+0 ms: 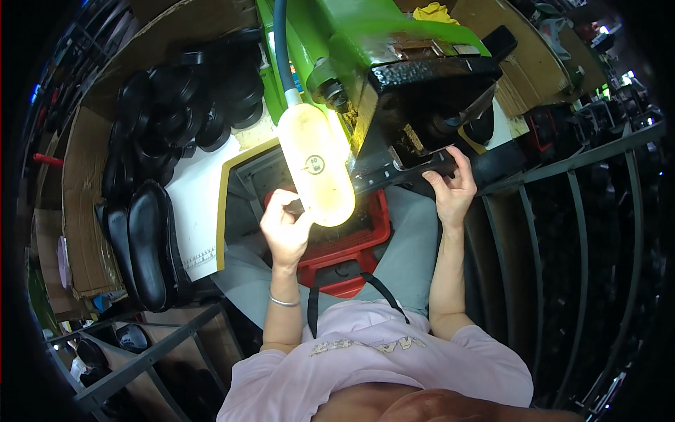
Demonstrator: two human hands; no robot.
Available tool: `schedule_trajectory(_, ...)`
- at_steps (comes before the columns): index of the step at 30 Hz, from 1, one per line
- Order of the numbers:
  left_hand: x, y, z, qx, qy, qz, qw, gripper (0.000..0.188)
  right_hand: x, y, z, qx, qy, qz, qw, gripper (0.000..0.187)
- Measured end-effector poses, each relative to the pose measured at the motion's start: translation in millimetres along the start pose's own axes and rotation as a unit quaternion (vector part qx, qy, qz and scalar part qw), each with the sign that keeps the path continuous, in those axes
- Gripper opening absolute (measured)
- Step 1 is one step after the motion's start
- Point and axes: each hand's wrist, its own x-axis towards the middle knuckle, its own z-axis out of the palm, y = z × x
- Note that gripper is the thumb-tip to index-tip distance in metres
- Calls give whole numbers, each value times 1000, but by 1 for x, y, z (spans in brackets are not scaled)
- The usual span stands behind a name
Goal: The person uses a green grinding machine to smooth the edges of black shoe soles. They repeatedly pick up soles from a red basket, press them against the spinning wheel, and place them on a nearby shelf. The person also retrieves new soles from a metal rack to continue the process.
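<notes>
My left hand (285, 232) is closed in a pinch beside the lower end of a lit oval lamp (316, 155). A dark edge shows at its fingertips, but the lamp hides most of it. Under the black head (429, 91) of a green machine (351, 28), my right hand (455, 190) has thumb and fingers closed round a black piece (437, 167). This piece looks like the end of a shoe sole, though the dark machine parts around it blur its outline. Whether both hands hold the same piece, I cannot tell.
Black shoe soles (151, 239) are piled at the left, by a cardboard box (88, 197) and a white board (193, 211). A red plastic basket (344, 253) sits between my knees. Metal rails (573, 232) stand at the right; a yellow cloth (434, 13) lies at the back.
</notes>
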Motion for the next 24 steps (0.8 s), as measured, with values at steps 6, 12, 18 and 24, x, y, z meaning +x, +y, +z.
schedule_trajectory(6, -21, -14, -36, -93, 54, -4, 994, 29, -4, -12, 27, 20, -48, -60, 997, 57)
schedule_trajectory(12, -27, -48, -79, -145, 42, -20, 988, 29, -17, -1, 59, -54, -62, -110, 990, 60)
schedule_trajectory(18, -1, -61, -74, 233, -95, -73, 965, 21, -17, -14, 82, -91, -99, -206, 969, 57)
schedule_trajectory(24, 9, -13, 36, 271, -32, 205, 940, 58, -18, 13, 79, 10, -100, -96, 990, 51)
